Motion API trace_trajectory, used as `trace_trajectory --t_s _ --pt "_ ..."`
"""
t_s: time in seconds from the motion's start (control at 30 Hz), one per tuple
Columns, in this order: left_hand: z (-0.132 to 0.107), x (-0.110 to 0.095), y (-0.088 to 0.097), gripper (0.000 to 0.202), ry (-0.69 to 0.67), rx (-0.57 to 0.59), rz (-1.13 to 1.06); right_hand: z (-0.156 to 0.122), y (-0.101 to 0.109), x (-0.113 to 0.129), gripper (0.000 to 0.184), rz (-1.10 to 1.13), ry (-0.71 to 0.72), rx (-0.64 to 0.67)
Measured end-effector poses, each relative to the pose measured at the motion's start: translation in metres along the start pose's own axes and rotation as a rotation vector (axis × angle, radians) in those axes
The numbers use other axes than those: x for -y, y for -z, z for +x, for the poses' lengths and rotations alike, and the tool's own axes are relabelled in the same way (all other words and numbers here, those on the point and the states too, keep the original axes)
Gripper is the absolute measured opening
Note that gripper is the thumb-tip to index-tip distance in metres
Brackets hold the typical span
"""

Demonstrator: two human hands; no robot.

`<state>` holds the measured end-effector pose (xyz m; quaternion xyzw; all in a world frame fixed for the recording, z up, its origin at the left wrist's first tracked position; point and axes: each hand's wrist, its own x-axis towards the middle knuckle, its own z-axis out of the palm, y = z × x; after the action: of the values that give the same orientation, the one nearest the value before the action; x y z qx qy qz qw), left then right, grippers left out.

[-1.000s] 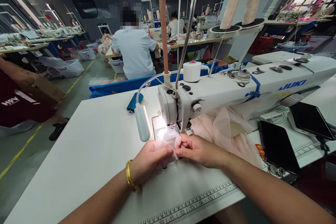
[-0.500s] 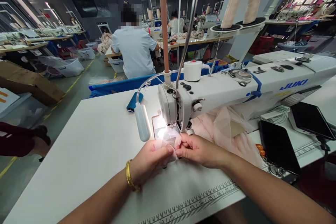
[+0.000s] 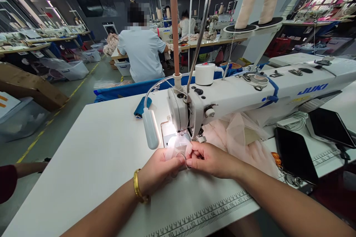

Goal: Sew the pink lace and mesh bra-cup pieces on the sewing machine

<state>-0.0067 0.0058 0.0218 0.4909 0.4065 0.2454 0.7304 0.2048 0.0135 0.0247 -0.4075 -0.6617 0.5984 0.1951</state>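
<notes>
My left hand (image 3: 160, 170) and my right hand (image 3: 210, 159) meet fingertip to fingertip just in front of the needle of a white sewing machine (image 3: 250, 92). Both pinch a small piece of sheer pale pink fabric (image 3: 178, 148) lit by the machine's lamp (image 3: 150, 127). A gold bangle (image 3: 137, 187) circles my left wrist. More of the pink fabric (image 3: 244, 140) is bunched under the machine arm, to the right of my right hand.
The white table (image 3: 91, 155) has a printed ruler (image 3: 211, 213) along its front edge. Two dark phones or tablets (image 3: 294, 155) lie at the right. A person in a light shirt (image 3: 143, 53) sits ahead, back turned. Another person's arm (image 3: 25, 170) shows at the left edge.
My hands have barely moved on the fabric. The person in the dark red top at the left has moved down and out, leaving only an arm in view.
</notes>
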Motion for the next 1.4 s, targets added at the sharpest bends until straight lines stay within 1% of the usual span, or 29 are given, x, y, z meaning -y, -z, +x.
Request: trace_trajectory --t_s 0.13,0.5,0.8,1.03,1.2,1.4 --pt "-0.0004 -0.0013 -0.0007 0.048 0.020 -0.001 0.032 0.0001 -0.0003 0.0007 0.014 -0.024 0.000 -0.013" --pt "0.0000 0.0014 0.0013 0.051 -0.021 0.032 -0.019 -0.0001 0.0006 -0.0050 0.015 -0.010 0.047 0.019" --pt "-0.0006 0.0003 0.0003 0.049 -0.014 0.003 0.012 0.0000 0.0016 -0.0049 0.018 0.020 0.048 0.048" --pt "-0.0009 -0.0021 -0.0022 0.057 0.008 -0.020 0.025 -0.0002 0.0002 -0.0039 0.020 0.004 0.048 0.029" --pt "-0.0004 -0.0020 -0.0022 0.056 0.025 -0.037 0.030 0.0008 -0.0008 -0.0042 0.022 0.014 0.058 0.024" --pt "0.0001 -0.0032 -0.0031 0.056 0.000 -0.040 0.042 0.0007 -0.0010 -0.0055 0.022 0.016 0.057 0.012"
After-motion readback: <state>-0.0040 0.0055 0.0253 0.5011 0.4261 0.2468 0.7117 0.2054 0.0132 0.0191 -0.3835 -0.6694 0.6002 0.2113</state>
